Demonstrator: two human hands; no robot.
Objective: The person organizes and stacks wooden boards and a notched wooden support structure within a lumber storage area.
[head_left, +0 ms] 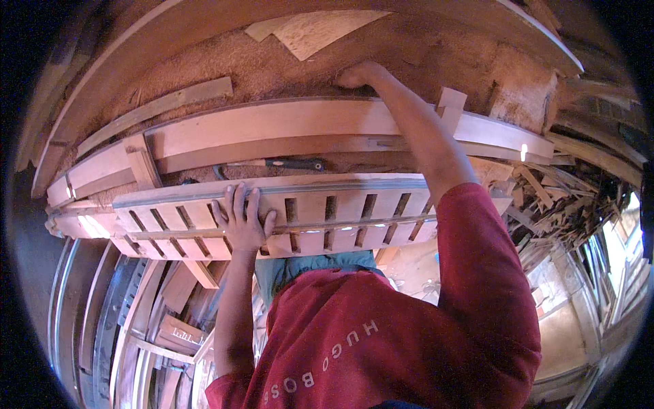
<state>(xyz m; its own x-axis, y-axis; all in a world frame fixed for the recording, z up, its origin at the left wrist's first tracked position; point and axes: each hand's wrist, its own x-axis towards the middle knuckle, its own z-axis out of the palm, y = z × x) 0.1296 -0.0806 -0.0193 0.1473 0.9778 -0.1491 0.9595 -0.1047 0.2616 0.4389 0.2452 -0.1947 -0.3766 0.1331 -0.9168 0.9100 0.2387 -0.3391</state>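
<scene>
Two wooden rails with rows of rectangular slots (351, 207) lie side by side along the near edge of the bench. My left hand (242, 221) rests flat on them, fingers spread over the slotted faces. Across the bench my right hand (360, 75) reaches past a long plain board (272, 123) to the sawdust-covered surface (204, 68). Its fingers look curled down, and whatever they hold is hidden in shadow. Between the rails and the long board lies a tool like a hammer (289, 163), with a dark handle.
A short upright block (142, 162) stands against the long board at left, another wood piece (451, 109) at right. A thin strip (157, 105) and a pale flat offcut (327, 34) lie in the sawdust. Scrap wood (552, 198) is heaped at right; timber (180, 286) leans lower left.
</scene>
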